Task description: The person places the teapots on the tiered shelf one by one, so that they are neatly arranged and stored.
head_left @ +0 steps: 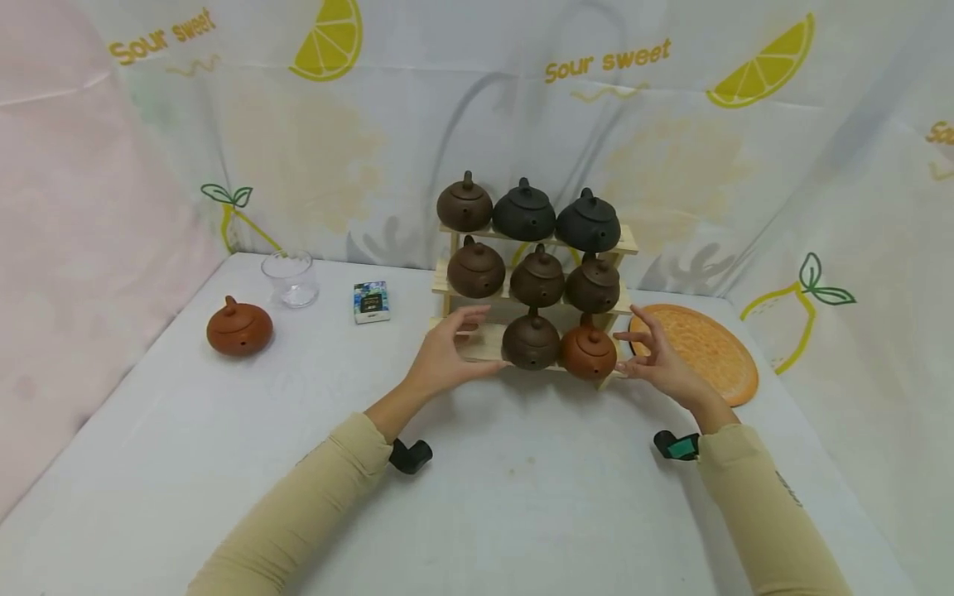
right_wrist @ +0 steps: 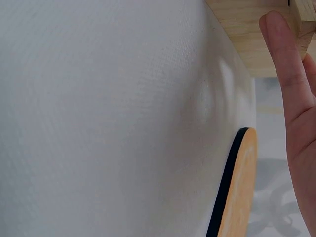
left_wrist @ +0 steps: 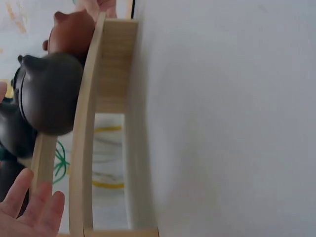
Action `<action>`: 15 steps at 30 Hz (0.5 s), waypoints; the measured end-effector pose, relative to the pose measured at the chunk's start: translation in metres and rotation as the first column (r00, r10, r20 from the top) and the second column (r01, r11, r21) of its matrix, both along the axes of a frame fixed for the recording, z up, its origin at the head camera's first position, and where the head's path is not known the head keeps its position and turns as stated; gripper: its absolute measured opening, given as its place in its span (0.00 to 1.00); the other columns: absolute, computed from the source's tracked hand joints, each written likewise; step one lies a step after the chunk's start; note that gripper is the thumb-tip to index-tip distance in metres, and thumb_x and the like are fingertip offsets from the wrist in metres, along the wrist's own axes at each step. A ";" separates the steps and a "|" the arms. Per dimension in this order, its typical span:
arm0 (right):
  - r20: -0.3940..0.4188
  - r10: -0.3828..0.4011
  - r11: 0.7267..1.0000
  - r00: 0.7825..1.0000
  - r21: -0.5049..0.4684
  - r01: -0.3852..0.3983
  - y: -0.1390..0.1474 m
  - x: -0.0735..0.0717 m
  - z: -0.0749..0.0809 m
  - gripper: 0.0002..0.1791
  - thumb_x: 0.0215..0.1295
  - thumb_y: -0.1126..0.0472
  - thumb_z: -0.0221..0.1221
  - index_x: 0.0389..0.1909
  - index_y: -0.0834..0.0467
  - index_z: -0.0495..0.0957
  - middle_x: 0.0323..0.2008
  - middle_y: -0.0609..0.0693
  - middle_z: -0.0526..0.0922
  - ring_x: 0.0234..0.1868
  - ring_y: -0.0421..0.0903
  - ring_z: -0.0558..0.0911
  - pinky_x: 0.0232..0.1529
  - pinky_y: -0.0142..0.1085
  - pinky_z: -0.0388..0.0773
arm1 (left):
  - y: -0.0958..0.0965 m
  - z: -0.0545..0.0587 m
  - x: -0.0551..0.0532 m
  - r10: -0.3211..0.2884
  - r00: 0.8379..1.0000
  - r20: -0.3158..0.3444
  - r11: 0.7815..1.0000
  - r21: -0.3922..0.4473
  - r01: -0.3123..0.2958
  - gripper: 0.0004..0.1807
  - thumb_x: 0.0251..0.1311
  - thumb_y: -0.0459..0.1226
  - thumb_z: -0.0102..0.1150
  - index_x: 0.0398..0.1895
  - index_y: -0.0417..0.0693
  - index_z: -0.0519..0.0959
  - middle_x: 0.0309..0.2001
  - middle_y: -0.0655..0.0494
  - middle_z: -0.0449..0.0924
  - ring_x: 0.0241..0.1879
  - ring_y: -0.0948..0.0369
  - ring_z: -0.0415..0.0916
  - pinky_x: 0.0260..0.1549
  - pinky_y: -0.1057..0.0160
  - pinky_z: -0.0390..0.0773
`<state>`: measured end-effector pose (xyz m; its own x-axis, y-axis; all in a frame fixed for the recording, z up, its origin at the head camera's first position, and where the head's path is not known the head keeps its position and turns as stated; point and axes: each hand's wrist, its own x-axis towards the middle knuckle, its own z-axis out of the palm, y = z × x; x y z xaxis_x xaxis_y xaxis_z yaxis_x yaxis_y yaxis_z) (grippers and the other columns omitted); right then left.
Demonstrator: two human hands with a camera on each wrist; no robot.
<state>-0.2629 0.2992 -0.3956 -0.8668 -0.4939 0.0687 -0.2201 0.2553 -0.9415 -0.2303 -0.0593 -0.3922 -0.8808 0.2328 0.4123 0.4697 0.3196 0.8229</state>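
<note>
A small wooden tiered stand (head_left: 484,341) holds teapots on three shelves. On the bottom shelf sit a dark brown teapot (head_left: 531,341) and, right of it, a reddish-orange teapot (head_left: 588,351). My left hand (head_left: 445,354) is at the shelf's left end, fingers spread, its thumb close to the dark brown teapot; contact cannot be told. In the left wrist view its fingers (left_wrist: 41,210) look loosely extended and hold nothing. At the stand's right end is my right hand (head_left: 659,364), beside the reddish-orange teapot. Its extended fingers (right_wrist: 289,64) lie against the wooden end in the right wrist view.
Three teapots each fill the top and middle shelves. Left on the white table stand another reddish-orange teapot (head_left: 239,329), a clear glass cup (head_left: 292,281) and a small patterned box (head_left: 371,302). Behind my right hand lies a round orange-tan board (head_left: 704,348). A printed curtain hangs behind.
</note>
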 end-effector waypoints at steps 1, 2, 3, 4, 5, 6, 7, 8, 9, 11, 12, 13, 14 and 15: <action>-0.002 0.001 1.000 1.000 -0.002 -0.001 0.000 0.000 0.000 0.51 0.61 0.78 0.53 0.72 0.44 0.33 0.61 0.71 0.54 0.33 0.40 0.79 0.41 0.29 0.77 | -0.005 -0.001 0.000 0.005 1.000 -0.017 1.000 0.011 -0.005 0.41 0.39 0.38 0.76 0.61 0.52 0.69 0.53 0.51 0.73 0.53 0.52 0.71 0.50 0.57 0.72; -0.003 0.003 1.000 1.000 -0.004 -0.003 0.001 -0.001 0.000 0.51 0.61 0.78 0.53 0.72 0.44 0.33 0.61 0.71 0.54 0.33 0.40 0.79 0.41 0.29 0.77 | -0.010 -0.002 0.000 0.012 0.999 -0.034 1.000 0.018 -0.011 0.40 0.39 0.37 0.76 0.61 0.51 0.69 0.53 0.51 0.74 0.52 0.52 0.71 0.50 0.56 0.72; -0.001 0.002 1.000 1.000 -0.004 -0.002 0.001 -0.001 0.000 0.51 0.61 0.78 0.53 0.72 0.43 0.33 0.61 0.71 0.54 0.33 0.40 0.79 0.41 0.29 0.77 | -0.015 -0.003 0.000 0.019 0.999 -0.048 1.000 0.023 -0.018 0.40 0.39 0.37 0.76 0.60 0.51 0.69 0.52 0.50 0.74 0.52 0.51 0.71 0.50 0.55 0.72; -0.003 0.003 1.000 1.000 -0.003 -0.003 0.001 -0.001 0.000 0.51 0.61 0.78 0.53 0.72 0.43 0.33 0.61 0.71 0.54 0.33 0.40 0.79 0.41 0.29 0.77 | -0.020 -0.004 0.000 0.027 0.998 -0.055 0.999 0.030 -0.025 0.40 0.39 0.36 0.76 0.60 0.50 0.69 0.52 0.49 0.74 0.52 0.51 0.71 0.49 0.54 0.72; 0.000 0.001 1.000 1.000 -0.001 -0.001 0.001 -0.001 0.000 0.51 0.61 0.78 0.53 0.72 0.43 0.33 0.61 0.70 0.54 0.33 0.40 0.79 0.41 0.29 0.77 | -0.025 -0.004 0.001 0.036 0.997 -0.063 0.999 0.038 -0.034 0.40 0.39 0.36 0.76 0.60 0.49 0.70 0.52 0.48 0.74 0.52 0.51 0.72 0.49 0.53 0.72; -0.002 0.004 1.000 1.000 0.000 -0.004 0.002 -0.002 0.000 0.51 0.61 0.78 0.53 0.72 0.43 0.33 0.61 0.71 0.54 0.33 0.40 0.79 0.41 0.30 0.77 | -0.030 -0.005 0.001 0.048 0.996 -0.070 0.998 0.046 -0.045 0.39 0.39 0.35 0.76 0.59 0.48 0.70 0.52 0.46 0.75 0.51 0.50 0.72 0.49 0.52 0.72; -0.003 0.006 1.000 1.000 0.002 -0.006 0.002 -0.002 0.000 0.51 0.61 0.78 0.53 0.72 0.43 0.33 0.61 0.71 0.54 0.33 0.40 0.79 0.41 0.30 0.77 | -0.035 -0.005 0.002 0.062 0.995 -0.075 0.997 0.052 -0.058 0.39 0.39 0.34 0.76 0.59 0.47 0.70 0.51 0.44 0.75 0.51 0.50 0.72 0.49 0.50 0.72; -0.005 0.008 1.000 1.000 0.002 -0.008 0.002 -0.002 0.000 0.51 0.61 0.78 0.53 0.72 0.44 0.33 0.61 0.71 0.54 0.33 0.40 0.79 0.41 0.30 0.77 | -0.041 -0.006 0.003 0.078 0.994 -0.081 0.996 0.056 -0.074 0.38 0.39 0.34 0.76 0.58 0.46 0.70 0.51 0.43 0.75 0.51 0.49 0.72 0.48 0.49 0.72; -0.006 0.006 1.000 1.000 0.003 -0.006 0.002 -0.002 0.000 0.51 0.61 0.77 0.54 0.72 0.44 0.33 0.61 0.71 0.54 0.33 0.40 0.79 0.40 0.30 0.77 | -0.047 -0.006 0.004 0.100 0.991 -0.085 0.994 0.054 -0.095 0.38 0.39 0.34 0.76 0.58 0.45 0.71 0.51 0.42 0.75 0.50 0.49 0.72 0.48 0.49 0.72; -0.005 0.002 1.000 1.000 0.005 -0.002 0.002 -0.002 0.000 0.51 0.61 0.77 0.54 0.72 0.44 0.33 0.61 0.71 0.54 0.33 0.40 0.79 0.41 0.30 0.77 | -0.060 -0.006 0.005 0.145 0.985 -0.092 0.988 0.063 -0.139 0.37 0.40 0.32 0.75 0.58 0.42 0.70 0.51 0.41 0.75 0.50 0.48 0.72 0.48 0.48 0.73; -0.004 0.000 1.000 1.000 0.008 0.000 0.002 -0.002 -0.001 0.51 0.61 0.77 0.54 0.72 0.45 0.33 0.61 0.71 0.54 0.33 0.41 0.79 0.41 0.30 0.77 | -0.067 -0.005 0.007 0.170 0.981 -0.095 0.984 0.073 -0.163 0.37 0.40 0.31 0.75 0.58 0.40 0.70 0.50 0.40 0.75 0.50 0.47 0.72 0.48 0.48 0.73; -0.001 -0.003 1.000 1.000 0.010 0.003 0.001 -0.002 -0.001 0.51 0.61 0.77 0.54 0.72 0.45 0.33 0.61 0.71 0.54 0.33 0.41 0.79 0.41 0.30 0.77 | -0.074 -0.004 0.008 0.195 0.976 -0.094 0.979 0.080 -0.188 0.36 0.41 0.30 0.74 0.58 0.39 0.70 0.50 0.39 0.75 0.49 0.46 0.72 0.47 0.48 0.73; 0.002 -0.006 1.000 1.000 0.014 0.006 0.001 -0.002 -0.001 0.51 0.61 0.77 0.54 0.72 0.45 0.33 0.61 0.71 0.54 0.33 0.41 0.79 0.41 0.30 0.77 | -0.082 -0.003 0.009 0.222 0.971 -0.091 0.973 0.082 -0.215 0.36 0.41 0.29 0.73 0.58 0.38 0.70 0.49 0.39 0.75 0.49 0.45 0.72 0.48 0.48 0.73; 0.005 -0.009 1.000 1.000 0.020 0.009 0.001 -0.002 -0.001 0.51 0.61 0.77 0.54 0.72 0.45 0.33 0.61 0.71 0.54 0.33 0.41 0.79 0.41 0.30 0.77 | -0.090 -0.001 0.011 0.250 0.964 -0.092 0.967 0.084 -0.242 0.36 0.42 0.28 0.73 0.58 0.37 0.69 0.49 0.38 0.75 0.49 0.45 0.72 0.47 0.48 0.73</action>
